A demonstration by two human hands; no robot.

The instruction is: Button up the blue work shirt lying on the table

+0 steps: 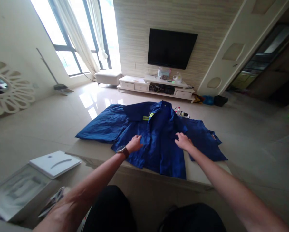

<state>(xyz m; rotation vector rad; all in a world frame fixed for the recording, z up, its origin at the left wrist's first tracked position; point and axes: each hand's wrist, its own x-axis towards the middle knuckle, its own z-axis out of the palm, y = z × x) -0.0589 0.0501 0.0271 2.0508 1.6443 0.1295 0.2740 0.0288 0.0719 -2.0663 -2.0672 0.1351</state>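
A dark blue work jacket [167, 141] with a yellow-green reflective strip lies spread on a low table, collar at the far side and hem over the near edge. My left hand [134, 144], with a watch at the wrist, is over the left front of the jacket, fingers and thumb apart. Over its right side is my right hand [183, 141], also open, thumb away from the fingers. Whether either hand touches the cloth I cannot tell. Flat blue cloth [102, 124] lies to the left, and another blue garment [203, 138] lies to the right.
The pale table [207, 175] shows along its near edge. Small bottles [178, 110] stand behind the jacket. White boxes [54, 162] are at the near left. Farther off are a TV cabinet [134, 83], a television [172, 48] and a long-handled dustpan [61, 87].
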